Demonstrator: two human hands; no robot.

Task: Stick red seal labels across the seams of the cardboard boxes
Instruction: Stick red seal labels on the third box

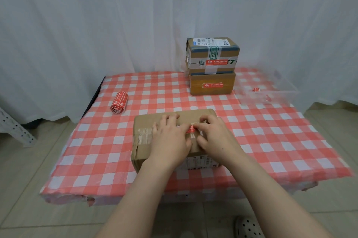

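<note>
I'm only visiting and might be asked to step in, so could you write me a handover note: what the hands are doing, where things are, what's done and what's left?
Left hand: flat, pressing on the front box, fingertips at the red seal label.
Right hand: fingertips on the label's other end; whether it is pinching or pressing, I cannot tell.
Label roll: on the tablecloth, far left.
Done: upper back box and lower back box, stacked, each show a red label.
Left: smooth this label down on the front box, probably the last one.
</note>
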